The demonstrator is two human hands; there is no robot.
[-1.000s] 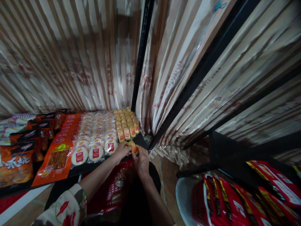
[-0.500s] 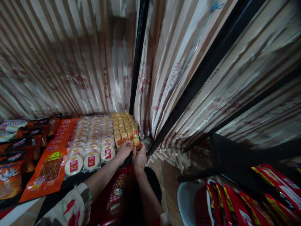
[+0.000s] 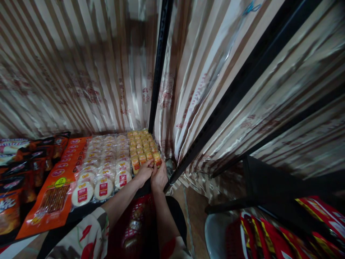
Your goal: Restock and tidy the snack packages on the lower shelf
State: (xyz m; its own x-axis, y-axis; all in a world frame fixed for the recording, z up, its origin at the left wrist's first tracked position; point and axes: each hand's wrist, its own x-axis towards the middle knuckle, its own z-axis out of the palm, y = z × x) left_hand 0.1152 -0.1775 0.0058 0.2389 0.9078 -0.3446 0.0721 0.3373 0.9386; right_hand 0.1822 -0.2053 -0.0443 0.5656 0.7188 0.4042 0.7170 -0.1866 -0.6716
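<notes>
My right hand (image 3: 160, 177) is closed around the lower end of a small yellow snack packet (image 3: 157, 160) with a red label, at the right end of the front row. Close beside it, my left hand (image 3: 145, 172) has its fingers pinched together at the lower edge of the same row; they touch the small packets there, and the fingertips are partly hidden. Rows of these yellow packets (image 3: 138, 142) fill the right end of the dark shelf. Just left of them stand rows of round white wrapped crackers (image 3: 103, 187) with red labels.
Farther left lie a large orange snack bag (image 3: 55, 196) and black-and-orange bags (image 3: 12, 201). A black shelf post (image 3: 159, 68) rises behind the packets, before a striped curtain (image 3: 88, 68). A red basket (image 3: 134, 225) sits below my arms. Red-and-yellow packets (image 3: 265, 235) are at lower right.
The yellow packet at the right end now stands upright in line with the front row. My right hand has moved slightly up along its side, and my left hand remains next to it.
</notes>
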